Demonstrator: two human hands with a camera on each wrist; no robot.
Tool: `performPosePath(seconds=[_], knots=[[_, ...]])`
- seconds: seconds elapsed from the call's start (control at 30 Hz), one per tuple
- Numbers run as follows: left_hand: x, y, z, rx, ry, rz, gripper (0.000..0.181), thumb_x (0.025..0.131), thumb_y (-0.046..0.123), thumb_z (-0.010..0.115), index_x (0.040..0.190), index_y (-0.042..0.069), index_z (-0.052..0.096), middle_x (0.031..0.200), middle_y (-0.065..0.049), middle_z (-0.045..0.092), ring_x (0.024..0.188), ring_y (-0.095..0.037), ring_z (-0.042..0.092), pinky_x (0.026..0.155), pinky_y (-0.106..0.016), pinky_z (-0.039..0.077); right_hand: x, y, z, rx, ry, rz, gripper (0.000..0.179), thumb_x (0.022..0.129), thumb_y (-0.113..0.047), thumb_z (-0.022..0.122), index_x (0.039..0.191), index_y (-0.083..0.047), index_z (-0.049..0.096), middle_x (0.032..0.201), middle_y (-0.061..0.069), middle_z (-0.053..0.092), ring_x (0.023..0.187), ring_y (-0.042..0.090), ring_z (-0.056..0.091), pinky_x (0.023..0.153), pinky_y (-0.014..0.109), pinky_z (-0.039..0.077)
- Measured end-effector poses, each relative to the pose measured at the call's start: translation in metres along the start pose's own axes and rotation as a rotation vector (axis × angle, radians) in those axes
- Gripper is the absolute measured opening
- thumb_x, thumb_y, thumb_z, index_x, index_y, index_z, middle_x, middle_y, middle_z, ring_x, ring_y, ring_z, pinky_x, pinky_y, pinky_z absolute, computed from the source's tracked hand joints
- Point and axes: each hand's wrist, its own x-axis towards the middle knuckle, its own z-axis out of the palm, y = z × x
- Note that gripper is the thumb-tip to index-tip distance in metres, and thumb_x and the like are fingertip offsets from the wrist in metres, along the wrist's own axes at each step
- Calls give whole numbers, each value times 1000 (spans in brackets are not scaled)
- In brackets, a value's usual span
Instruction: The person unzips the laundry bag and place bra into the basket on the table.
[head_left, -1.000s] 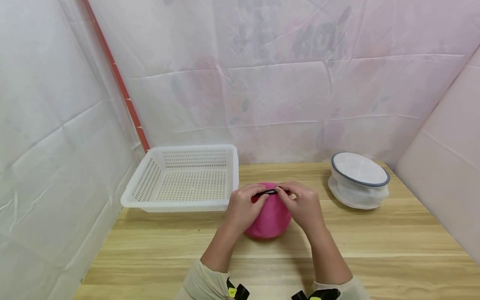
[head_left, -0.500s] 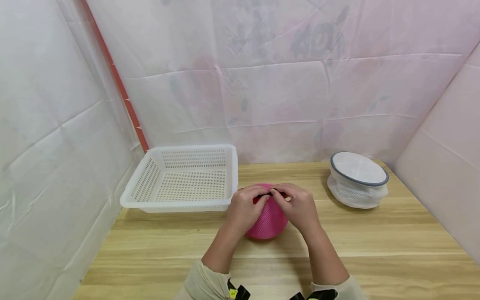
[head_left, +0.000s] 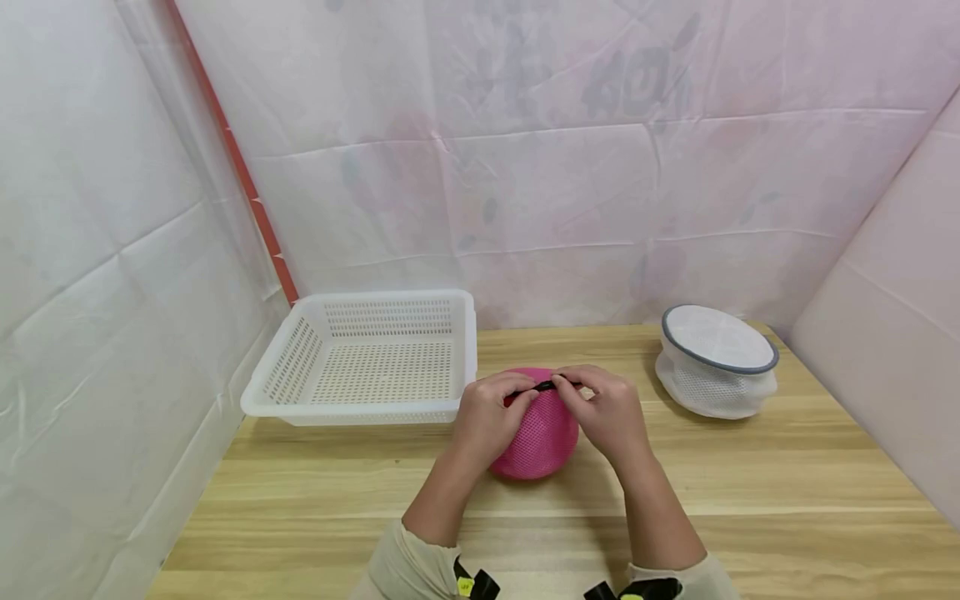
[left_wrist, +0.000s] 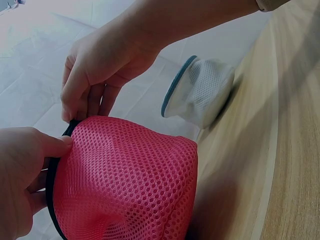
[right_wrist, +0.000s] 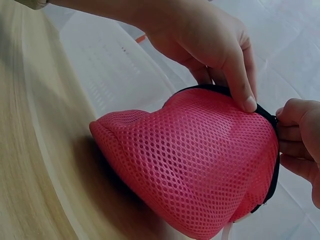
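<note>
A pink mesh laundry bag with a black zippered rim stands upright on the wooden table in front of me. My left hand pinches the rim between thumb and fingers on its left side. Close beside it, my right hand pinches the zipper at the rim, its thumb and fingertips right at the black edge in the right wrist view. A short stretch of black edging runs between the two hands. The fingers behind the rim are partly hidden by the mesh.
At the back left, a white perforated plastic basket stands close to my left hand. A white mesh laundry bag with a grey-blue rim sits at the back right. Pale sheeting hangs behind the table and along both sides.
The right hand came in close to the left hand half a second ago, then moved back right along the rim. The slit of the opening seen earlier between the hands now looks narrowed.
</note>
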Motion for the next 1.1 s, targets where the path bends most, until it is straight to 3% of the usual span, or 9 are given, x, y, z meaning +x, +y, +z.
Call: performPosePath(seconds=[0.17,0.43,0.63,0.87,1.1], knots=[[0,-1,-1,-10,14,-10,9,86,10,76,93,4,78,93,-4,76,94,-15,73,86,-22,57,0,2,-3,-37,14,8,5,80,-4,78,86,-4,78,80,7,75,74,16,72,57,16,55],[0,-2,0,-12,22,-18,10,86,10,76,94,4,78,94,-5,76,95,-15,73,88,-23,57,0,4,-6,-58,30,16,7,80,-3,79,87,-5,79,82,3,76,80,19,74,67,10,54],[0,-5,0,-21,31,-35,10,85,11,76,93,5,79,94,-4,77,96,-16,72,89,-23,56,1,5,-7,-65,52,27,8,79,-2,78,86,-5,79,82,3,76,79,21,74,63,9,53],[-1,-8,-1,10,48,-65,12,85,12,77,95,6,79,95,-4,77,99,-16,72,89,-25,57,2,4,-6,-29,45,-15,7,80,-4,78,87,-6,78,82,5,75,76,20,73,70,5,51],[0,-9,-2,23,70,-74,15,84,10,78,97,4,78,96,-7,76,99,-19,72,88,-28,58,2,2,-5,15,25,-52,9,79,-3,79,88,-5,78,85,7,76,74,18,71,62,11,54]])
